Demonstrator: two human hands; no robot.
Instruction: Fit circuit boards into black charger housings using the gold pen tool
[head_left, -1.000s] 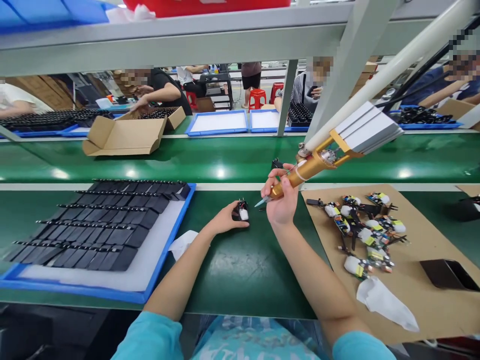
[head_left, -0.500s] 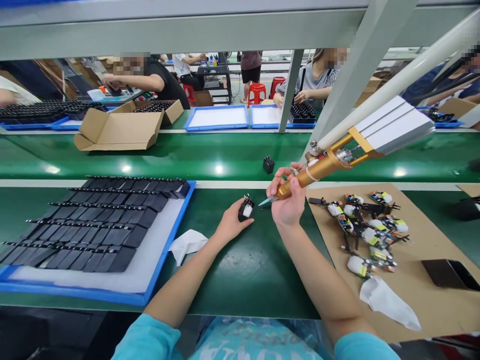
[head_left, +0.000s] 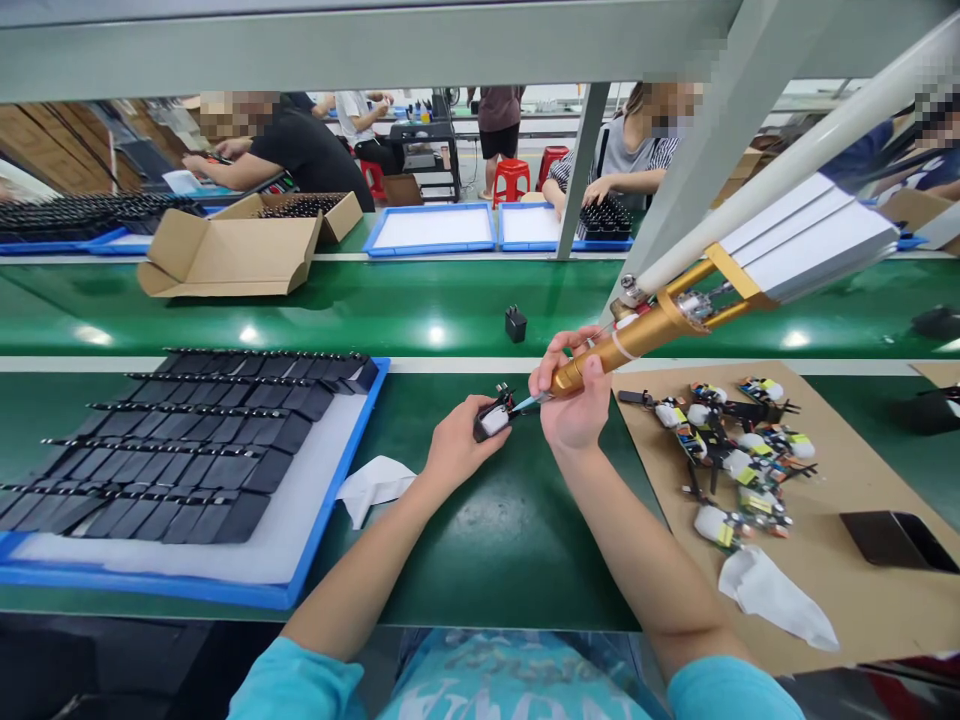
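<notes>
Nozzle (head_left: pixel 529 403) right up at the casing (head_left: pixel 489 408) now, and that's our change: a moment ago a sliver of green counter (head_left: pixel 480 560) showed between the two, and now the tip reaches the casing's edge. Casing sits more tilted as well, its white part (head_left: pixel 496 422) on show. We read that as tool work beginning on this unit, though whether the tip touches or slips inside, we can't tell. Left hand (head_left: pixel 461 440): thumb and fingers wrapped round the casing, holding it over the counter between our two arms. Right hand (head_left: pixel 574 395): palm turned up, fingers curled about the gold tool (head_left: pixel 637 338), gripping it near the nozzle. Off to our right, circuit assemblies (head_left: pixel 739 465) lie bunched on cardboard (head_left: pixel 675 640), well apart from the left hand.
</notes>
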